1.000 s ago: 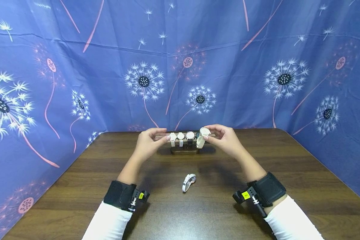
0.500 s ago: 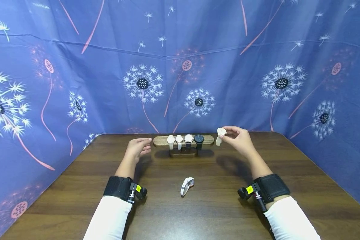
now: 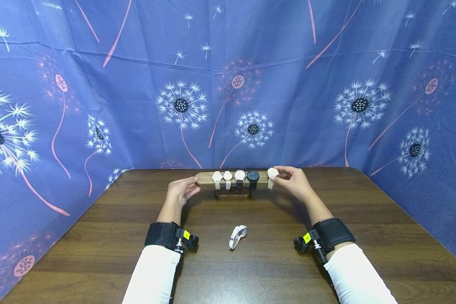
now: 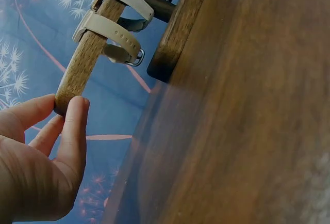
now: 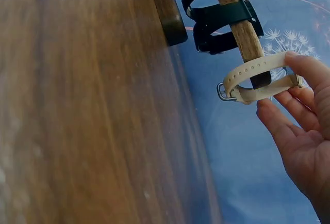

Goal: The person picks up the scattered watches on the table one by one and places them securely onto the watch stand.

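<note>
A wooden watch stand (image 3: 204, 178) with a raised bar stands near the back of the table. My left hand (image 3: 180, 193) pinches the bar's left end between thumb and fingers, as the left wrist view shows up close. At the other end, my right hand (image 3: 295, 183) holds a cream-strapped watch (image 5: 252, 70) by its case side. Its buckled strap loops around the bar's right tip. Along the bar sit two pale-strapped watches, one dark-strapped watch with a white face (image 3: 240, 175), and a black watch (image 3: 253, 176).
A white watch (image 3: 237, 237) lies on its side on the brown wooden table (image 3: 228, 274), in front of the stand. Behind the table hangs a blue cloth (image 3: 137, 84) with dandelion prints.
My right hand first carried the cream watch right, away from the stand, then back left onto the bar's right end. The left hand came off the left end and now grips it again.
</note>
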Available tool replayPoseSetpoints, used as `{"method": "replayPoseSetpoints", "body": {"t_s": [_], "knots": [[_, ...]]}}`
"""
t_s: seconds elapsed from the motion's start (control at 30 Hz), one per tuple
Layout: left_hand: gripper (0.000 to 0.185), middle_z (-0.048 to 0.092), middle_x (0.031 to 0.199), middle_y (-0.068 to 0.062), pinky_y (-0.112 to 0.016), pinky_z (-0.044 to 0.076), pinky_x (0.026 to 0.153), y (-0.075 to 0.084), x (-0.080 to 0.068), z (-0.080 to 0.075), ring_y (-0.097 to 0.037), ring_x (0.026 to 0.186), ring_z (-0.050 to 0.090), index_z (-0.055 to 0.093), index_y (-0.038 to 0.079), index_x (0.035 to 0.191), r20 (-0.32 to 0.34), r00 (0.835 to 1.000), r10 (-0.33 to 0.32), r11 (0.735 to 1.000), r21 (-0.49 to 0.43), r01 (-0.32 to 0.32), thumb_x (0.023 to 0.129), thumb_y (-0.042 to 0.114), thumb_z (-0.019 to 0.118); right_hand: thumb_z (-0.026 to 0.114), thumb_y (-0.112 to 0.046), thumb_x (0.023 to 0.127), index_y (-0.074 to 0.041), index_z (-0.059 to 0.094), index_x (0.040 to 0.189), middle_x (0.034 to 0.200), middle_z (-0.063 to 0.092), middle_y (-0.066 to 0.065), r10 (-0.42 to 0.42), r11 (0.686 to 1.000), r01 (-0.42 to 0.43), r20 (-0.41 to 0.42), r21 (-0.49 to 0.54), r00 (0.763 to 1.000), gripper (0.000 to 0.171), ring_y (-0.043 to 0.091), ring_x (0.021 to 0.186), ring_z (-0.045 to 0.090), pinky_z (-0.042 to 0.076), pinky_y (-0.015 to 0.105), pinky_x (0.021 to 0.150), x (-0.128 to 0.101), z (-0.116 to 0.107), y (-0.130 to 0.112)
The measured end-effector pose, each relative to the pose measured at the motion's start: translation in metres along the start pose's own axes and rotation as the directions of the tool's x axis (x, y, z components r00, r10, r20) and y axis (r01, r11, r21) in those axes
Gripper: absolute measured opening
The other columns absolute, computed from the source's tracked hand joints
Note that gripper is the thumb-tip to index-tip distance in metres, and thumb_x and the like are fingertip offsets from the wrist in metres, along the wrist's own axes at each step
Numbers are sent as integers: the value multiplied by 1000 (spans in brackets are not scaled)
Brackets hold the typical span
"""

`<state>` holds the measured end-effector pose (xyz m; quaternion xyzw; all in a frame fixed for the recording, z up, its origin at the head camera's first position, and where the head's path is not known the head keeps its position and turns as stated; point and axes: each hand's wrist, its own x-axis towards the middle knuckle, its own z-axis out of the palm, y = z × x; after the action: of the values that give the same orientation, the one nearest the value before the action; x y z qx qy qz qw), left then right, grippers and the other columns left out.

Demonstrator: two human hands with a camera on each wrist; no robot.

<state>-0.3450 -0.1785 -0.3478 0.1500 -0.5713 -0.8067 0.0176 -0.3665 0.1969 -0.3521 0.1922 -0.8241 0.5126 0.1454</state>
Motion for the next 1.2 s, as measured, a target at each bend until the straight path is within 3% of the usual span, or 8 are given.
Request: {"method": "replayPoseSetpoints", "body": {"t_s": [0.17, 0.27, 0.37, 0.5, 0.73, 1.2], "knots": [[41, 64, 75, -7, -27, 58, 72, 0, 1, 0, -16, 62, 67, 58, -7, 128, 1, 1000, -6, 1000, -1, 6, 89, -2, 67, 75, -15, 88, 3, 59, 130, 115, 66, 24, 37, 997, -41, 51, 72, 998, 49, 21, 98, 67, 55, 22, 75, 0, 1, 2], [41, 63, 76, -7, -27, 58, 71, -1, 1, -1, -16, 62, 67, 58, -7, 129, -1, 1000, -15, 1000, -1, 15, 89, -2, 67, 71, -11, 90, 5, 55, 133, 119, 63, 28, 74, 990, -86, 109, 110, 991, 49, 30, 106, 64, 56, 36, 84, -1, 1, -4], [41, 63, 77, -7, -27, 58, 71, -4, 2, -3, -16, 62, 68, 58, -6, 129, -6, 1000, -20, 1000, -1, 20, 89, -2, 67, 70, -8, 90, 6, 53, 135, 123, 60, 29, 86, 984, -108, 156, 140, 984, 50, 35, 111, 61, 55, 38, 87, 0, 1, -3], [42, 63, 74, -7, -26, 58, 69, -5, 2, -4, -15, 60, 68, 58, -7, 129, -5, 1000, -18, 1000, -9, 18, 89, -2, 67, 71, -9, 90, 4, 54, 135, 123, 62, 26, 82, 986, -108, 188, 130, 979, 50, 30, 110, 62, 55, 26, 81, 6, 2, 4], [42, 63, 72, -6, -27, 58, 69, -5, 2, -5, -15, 58, 67, 58, -7, 129, -15, 1000, -17, 999, -35, 17, 89, -3, 67, 71, -4, 89, 6, 55, 133, 120, 63, 27, 70, 984, -102, 210, 145, 975, 48, 28, 107, 64, 56, 29, 81, 12, 7, 2], [39, 66, 71, -6, -29, 58, 71, -1, 3, 0, -15, 61, 68, 59, -8, 126, -6, 1000, -13, 999, -43, 13, 88, -3, 67, 74, -13, 88, 5, 57, 131, 122, 63, 24, 75, 996, -84, 191, 37, 979, 50, 34, 114, 61, 54, 26, 83, 20, 9, 0]]}}
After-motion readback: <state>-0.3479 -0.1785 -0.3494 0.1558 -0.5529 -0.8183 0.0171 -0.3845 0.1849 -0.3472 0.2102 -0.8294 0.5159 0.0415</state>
